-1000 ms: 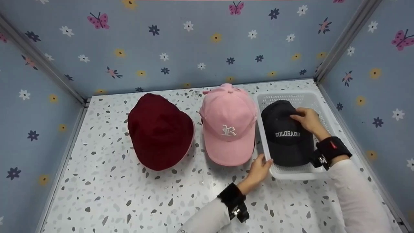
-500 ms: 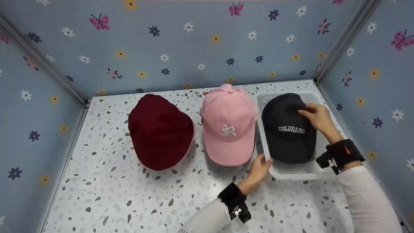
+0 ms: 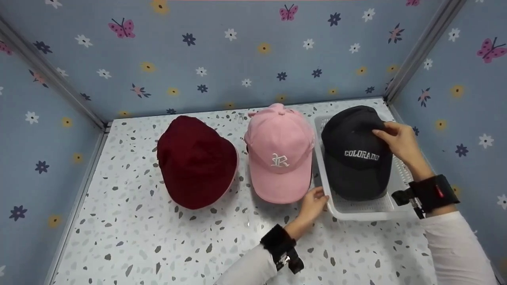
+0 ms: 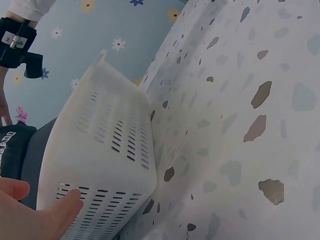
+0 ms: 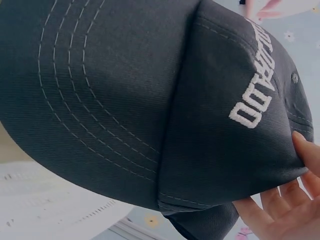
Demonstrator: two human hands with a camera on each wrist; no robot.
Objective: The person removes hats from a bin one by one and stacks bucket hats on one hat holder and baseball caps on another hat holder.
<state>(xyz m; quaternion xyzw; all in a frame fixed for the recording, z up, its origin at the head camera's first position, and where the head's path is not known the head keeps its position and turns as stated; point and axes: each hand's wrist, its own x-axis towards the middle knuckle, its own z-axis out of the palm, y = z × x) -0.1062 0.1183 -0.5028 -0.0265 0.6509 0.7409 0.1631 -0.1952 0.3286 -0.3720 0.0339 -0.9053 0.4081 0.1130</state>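
A black baseball cap (image 3: 356, 158) lettered COLORADO hangs over the white perforated basket (image 3: 372, 215). My right hand (image 3: 402, 138) pinches the right side of its crown, thumb on the outside. In the right wrist view, the cap (image 5: 125, 110) shows its stitched brim, and fingers of the right hand (image 5: 290, 210) go beneath the edge. My left hand (image 3: 313, 206) is at the basket's front left corner. The left wrist view has the left hand (image 4: 40, 215) with fingers extended against or just beside the slotted basket wall (image 4: 100, 140); contact is hard to tell.
Left of the basket lies a pink cap (image 3: 281, 158) with a white letter R. Farther left is a dark red hat (image 3: 196, 162). Both sit on the speckled white tabletop (image 3: 178, 245), with flowered panels (image 3: 218, 51) at the back and sides.
The right hand has raised the black cap from inside the basket, moving it up and slightly right. The left hand has shifted slightly left and eased off the basket rim.
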